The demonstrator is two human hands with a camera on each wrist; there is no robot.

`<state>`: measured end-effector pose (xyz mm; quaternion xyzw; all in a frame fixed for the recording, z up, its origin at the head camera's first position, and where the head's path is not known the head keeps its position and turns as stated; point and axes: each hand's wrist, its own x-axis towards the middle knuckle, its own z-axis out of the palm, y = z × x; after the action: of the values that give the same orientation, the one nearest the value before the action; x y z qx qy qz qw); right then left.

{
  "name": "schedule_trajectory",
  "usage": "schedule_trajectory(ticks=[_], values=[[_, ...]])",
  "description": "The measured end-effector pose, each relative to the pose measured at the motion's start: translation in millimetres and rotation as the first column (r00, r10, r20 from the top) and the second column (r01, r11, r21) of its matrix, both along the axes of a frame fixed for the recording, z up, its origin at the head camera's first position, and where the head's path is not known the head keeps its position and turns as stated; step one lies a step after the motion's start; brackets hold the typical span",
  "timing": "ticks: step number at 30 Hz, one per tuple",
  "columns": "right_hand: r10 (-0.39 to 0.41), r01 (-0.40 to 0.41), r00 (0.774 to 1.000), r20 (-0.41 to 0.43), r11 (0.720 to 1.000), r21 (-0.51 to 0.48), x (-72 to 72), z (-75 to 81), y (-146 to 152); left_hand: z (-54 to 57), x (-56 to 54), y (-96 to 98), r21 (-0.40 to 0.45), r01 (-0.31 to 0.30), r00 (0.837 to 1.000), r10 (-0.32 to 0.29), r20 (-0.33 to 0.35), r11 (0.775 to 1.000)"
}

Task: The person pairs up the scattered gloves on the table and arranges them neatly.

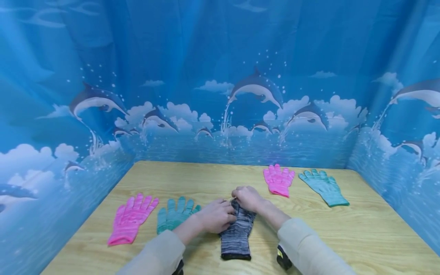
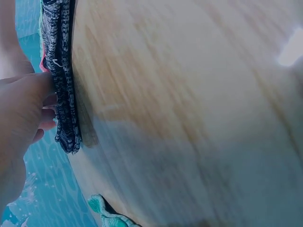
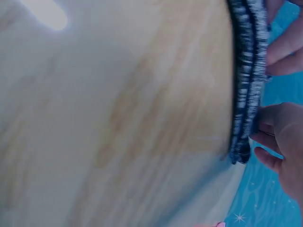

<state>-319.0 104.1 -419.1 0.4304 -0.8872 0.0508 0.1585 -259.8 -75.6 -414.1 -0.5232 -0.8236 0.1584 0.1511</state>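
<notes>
A grey-and-black knitted glove [image 1: 237, 233] lies on the table with its black cuff towards me. My left hand [image 1: 218, 215] lies over its left side, fingers bent and gripping the knit. At the glove's far end my right hand [image 1: 248, 198] pinches the finger part, fingers curled. The glove's fingers are largely hidden under both hands. From the left wrist, the glove [image 2: 61, 80] shows edge-on as stacked layers, with the left hand [image 2: 21, 109] against it. From the right wrist, the right hand [image 3: 284, 137] is at the glove's end.
Left of the hands lie a pink glove [image 1: 132, 217] and a green glove [image 1: 175, 214], the latter partly behind the left arm. Another pink glove [image 1: 279, 179] and green glove [image 1: 324, 186] lie at the back right. A blue dolphin-print curtain [image 1: 220, 76] surrounds the wooden table [image 1: 343, 236].
</notes>
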Motion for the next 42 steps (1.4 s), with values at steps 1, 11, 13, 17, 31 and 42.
schedule_trajectory(ticks=[1,11,13,17,31,42], values=[[-0.004,0.004,1.0,-0.01,1.0,0.003,0.2,1.6,1.0,-0.3,-0.2,0.1,0.003,0.0,1.0,0.0,0.004,1.0],[0.242,-0.241,0.97,-0.01,0.968,0.069,15.0,12.0,15.2,1.4,1.5,-1.1,0.031,0.016,1.0,-0.016,0.001,0.999],[0.281,-0.279,0.96,-0.006,0.955,0.096,17.0,9.7,16.8,1.5,2.0,-1.4,0.034,0.01,1.0,-0.011,0.014,0.999],[0.303,-0.297,0.953,-0.026,0.945,0.135,18.0,6.1,19.5,0.7,2.1,-1.5,0.03,-0.002,1.0,0.001,0.03,1.0],[0.353,-0.345,0.935,-0.042,0.929,0.132,14.2,-1.1,28.5,-4.2,2.1,-2.1,0.0,-0.018,0.999,0.018,0.028,1.0],[0.352,-0.347,0.936,-0.022,0.93,0.122,16.4,2.5,29.8,-3.1,3.3,-2.7,-0.001,-0.032,0.998,0.032,0.046,0.999]])
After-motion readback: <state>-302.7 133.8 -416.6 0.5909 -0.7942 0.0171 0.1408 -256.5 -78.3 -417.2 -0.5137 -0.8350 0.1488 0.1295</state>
